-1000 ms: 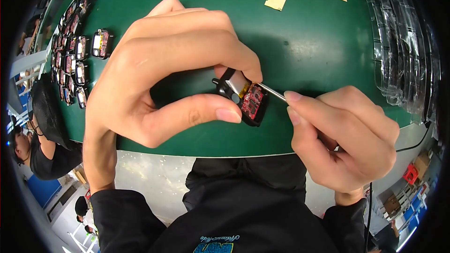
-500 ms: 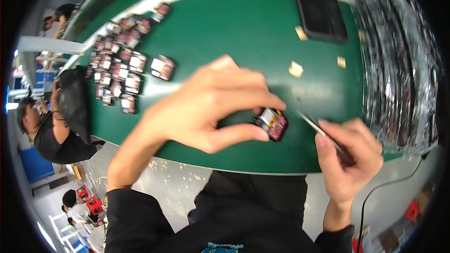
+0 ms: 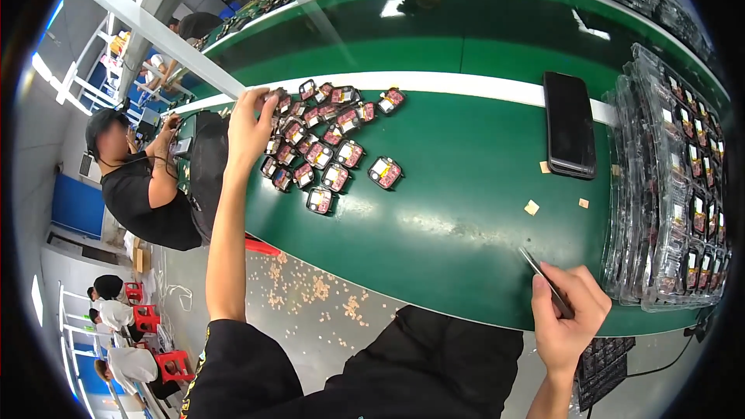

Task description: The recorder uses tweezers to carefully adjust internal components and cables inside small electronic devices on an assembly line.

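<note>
My left hand point(image 3: 250, 130) reaches to the far left edge of a cluster of small square black-framed electronic modules point(image 3: 319, 154). Its thumb and fingers close on one small dark module point(image 3: 276, 98) there, partly hidden by the fingertips. Several modules show pinkish-red faces with white and yellow patches; a single module point(image 3: 385, 173) lies apart to the right of the cluster. My right hand point(image 3: 573, 306) is over the table's near right edge, gripping a slim dark tool with a pale metal tip point(image 3: 535, 262), whose exact kind I cannot make out. The tip points up and left over the green tabletop.
A black phone point(image 3: 569, 126) lies at the far right. Small beige squares point(image 3: 531, 207) are scattered nearer me. Stacked clear plastic trays point(image 3: 660, 209) holding dark parts line the right side. A person in black point(image 3: 151, 186) sits at the left beside a black bag point(image 3: 209, 178).
My left hand has moved from the near middle, where it held a module, to the far left of the cluster. My right hand keeps its tool. The view has tilted upward.
</note>
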Tool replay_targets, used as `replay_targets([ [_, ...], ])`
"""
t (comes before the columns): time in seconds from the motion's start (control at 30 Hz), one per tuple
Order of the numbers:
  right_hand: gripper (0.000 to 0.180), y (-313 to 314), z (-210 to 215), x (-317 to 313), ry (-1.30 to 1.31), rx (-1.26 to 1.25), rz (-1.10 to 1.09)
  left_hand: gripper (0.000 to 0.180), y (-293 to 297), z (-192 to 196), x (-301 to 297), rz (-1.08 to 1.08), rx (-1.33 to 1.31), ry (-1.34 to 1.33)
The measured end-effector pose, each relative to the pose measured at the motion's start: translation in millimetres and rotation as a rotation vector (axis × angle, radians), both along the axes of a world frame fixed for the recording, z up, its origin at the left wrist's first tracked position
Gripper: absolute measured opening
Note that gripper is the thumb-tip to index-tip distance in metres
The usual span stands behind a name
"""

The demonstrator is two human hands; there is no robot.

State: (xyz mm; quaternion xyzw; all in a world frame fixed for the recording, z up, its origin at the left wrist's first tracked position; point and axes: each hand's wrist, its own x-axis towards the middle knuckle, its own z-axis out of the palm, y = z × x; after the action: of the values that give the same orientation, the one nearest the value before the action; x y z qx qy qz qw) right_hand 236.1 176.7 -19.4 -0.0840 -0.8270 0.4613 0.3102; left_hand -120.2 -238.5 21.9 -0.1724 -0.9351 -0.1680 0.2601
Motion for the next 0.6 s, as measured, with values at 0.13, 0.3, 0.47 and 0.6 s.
replay_targets([
  [0.13, 0.018, -1.4, 1.1, -1.0, -0.027, -0.004, -0.010, 0.031, -28.0, -26.2, -1.2, 0.087, -0.078, -0.103],
  [0.3, 0.018, -3.5, -3.3, -1.1, -0.038, 0.011, -0.020, 0.041, 48.3, -2.8, 33.1, -0.276, 0.024, -0.066],
  [0.47, 0.017, -3.8, -2.1, -0.3, -0.037, 0.023, -0.027, 0.043, 104.0, 24.3, 63.6, -0.368, -0.341, -0.244],
  [0.6, 0.018, -4.2, -0.7, -2.0, -0.023, 0.014, -0.004, 0.044, 106.4, 15.5, 55.9, -0.414, -0.102, -0.435],
])
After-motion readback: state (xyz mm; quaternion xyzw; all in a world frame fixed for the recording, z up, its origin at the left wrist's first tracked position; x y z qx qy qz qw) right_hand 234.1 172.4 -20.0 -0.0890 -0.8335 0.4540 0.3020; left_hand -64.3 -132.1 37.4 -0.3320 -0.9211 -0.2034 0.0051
